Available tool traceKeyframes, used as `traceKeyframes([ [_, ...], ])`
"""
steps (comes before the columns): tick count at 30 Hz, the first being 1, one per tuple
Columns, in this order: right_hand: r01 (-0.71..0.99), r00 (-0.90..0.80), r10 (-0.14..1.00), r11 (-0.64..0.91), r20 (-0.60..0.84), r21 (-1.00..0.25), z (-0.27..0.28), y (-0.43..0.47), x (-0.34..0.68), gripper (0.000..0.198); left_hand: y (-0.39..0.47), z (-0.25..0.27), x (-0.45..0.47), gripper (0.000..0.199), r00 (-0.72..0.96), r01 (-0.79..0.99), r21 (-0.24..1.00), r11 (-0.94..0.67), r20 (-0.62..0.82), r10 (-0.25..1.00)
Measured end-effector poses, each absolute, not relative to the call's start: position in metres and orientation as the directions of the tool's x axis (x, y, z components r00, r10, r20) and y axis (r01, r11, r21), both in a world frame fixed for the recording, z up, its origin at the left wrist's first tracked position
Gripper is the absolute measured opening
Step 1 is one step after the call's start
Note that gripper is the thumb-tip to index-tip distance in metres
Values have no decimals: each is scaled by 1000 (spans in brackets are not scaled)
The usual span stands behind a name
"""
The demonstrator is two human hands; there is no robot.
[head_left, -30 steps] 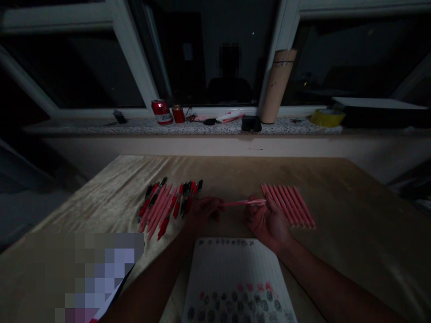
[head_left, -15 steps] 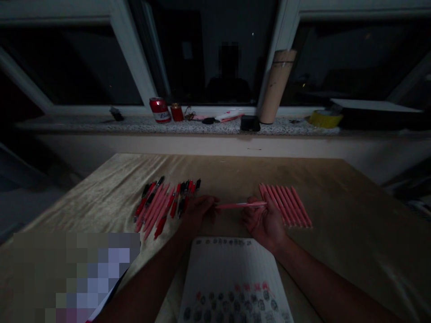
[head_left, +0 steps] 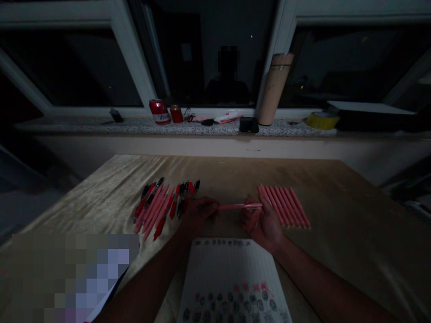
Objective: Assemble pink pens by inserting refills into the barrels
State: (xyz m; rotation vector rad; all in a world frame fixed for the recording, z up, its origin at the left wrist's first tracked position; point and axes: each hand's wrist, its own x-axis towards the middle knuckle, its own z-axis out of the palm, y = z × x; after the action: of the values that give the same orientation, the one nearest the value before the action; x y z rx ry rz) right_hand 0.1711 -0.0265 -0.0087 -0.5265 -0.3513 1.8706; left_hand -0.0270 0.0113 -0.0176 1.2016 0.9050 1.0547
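Observation:
A pink pen (head_left: 235, 207) lies level across the gap between both hands, above the table. My left hand (head_left: 204, 211) is closed on its left end, fingertips pinched together. The pen's right end is gripped by my right hand (head_left: 264, 220), thumb along it and fingers curled beneath. Just right of that hand is a neat slanted row of several pink pens (head_left: 286, 206). Left of my left hand lies a looser group of pink pens (head_left: 156, 211), with red and black pens (head_left: 184, 195) among and beside them. Below the hands rests a lined notebook page (head_left: 232, 264) with black and red marks.
The table (head_left: 222, 175) has a shiny tan cover. On the granite windowsill (head_left: 134, 127) stand a red can (head_left: 159, 112), a small red jar (head_left: 176, 114), a black box-like item (head_left: 248, 124), a tall tan cylinder (head_left: 276, 89) and yellow tape (head_left: 322, 120). A pixelated patch covers the lower left.
Both hands still hold the pink pen between them. The right hand and the pen's right end have shifted slightly left; the view has moved a little too.

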Motion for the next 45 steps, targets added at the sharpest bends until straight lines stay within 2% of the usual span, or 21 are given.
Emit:
traceKeyframes([
  [4, -756, -266, 943, -334, -203, -563, -6, -25, 170, 39, 11, -15, -27, 24, 270, -100, 995, 22, 6, 963],
  [7, -626, -205, 968, -243, -145, -741, -3, -21, 173, 30, 10, -11, -26, 22, 224, -80, 997, -6, 24, 974],
  [9, -432, -134, 990, -102, -49, -896, -3, -19, 179, 24, 10, -10, -25, 21, 188, -62, 998, -34, 45, 981],
  [11, -119, -100, 991, 77, 89, -990, -3, -17, 186, 20, 9, -11, -25, 20, 175, -33, 997, -66, 71, 982],
  [12, 59, -119, 978, 177, 169, -982, -2, -17, 190, 18, 9, -12, -25, 20, 174, -12, 997, -81, 82, 981],
  [14, 352, -200, 928, 368, 316, -860, 0, -18, 196, 16, 9, -15, -25, 19, 190, 37, 995, -97, 89, 978],
  [16, 539, -276, 880, 475, 387, -695, 3, -20, 198, 21, 9, -17, -24, 19, 208, 85, 991, -105, 85, 975],
  [18, 639, -310, 854, 512, 417, -574, 6, -24, 197, 24, 9, -17, -24, 19, 220, 106, 989, -105, 80, 972],
  [21, 707, -297, 861, 489, 414, -511, 6, -27, 191, 24, 10, -15, -24, 22, 247, 106, 991, -77, 49, 968],
  [26, 690, -279, 867, 479, 412, -543, -1, -25, 188, 23, 9, -12, -24, 25, 269, 157, 985, -76, 31, 963],
  [32, 634, -319, 850, 521, 420, -572, -4, -22, 193, 22, 5, -10, -23, 36, 290, 261, 951, -166, 87, 953],
  [36, 651, -379, 836, 545, 396, -529, -4, -23, 193, 24, 4, -9, -25, 38, 312, 254, 951, -176, 92, 946],
  [38, 627, -388, 833, 553, 395, -548, -6, -23, 193, 23, 5, -10, -25, 37, 313, 246, 955, -163, 81, 946],
  [41, 594, -361, 849, 529, 387, -606, -8, -24, 195, 22, 5, -10, -24, 38, 320, 258, 951, -170, 82, 944],
  [45, 644, -345, 868, 496, 358, -582, -7, -23, 196, 28, 3, -8, -23, 38, 340, 317, 930, -187, 73, 937],
])
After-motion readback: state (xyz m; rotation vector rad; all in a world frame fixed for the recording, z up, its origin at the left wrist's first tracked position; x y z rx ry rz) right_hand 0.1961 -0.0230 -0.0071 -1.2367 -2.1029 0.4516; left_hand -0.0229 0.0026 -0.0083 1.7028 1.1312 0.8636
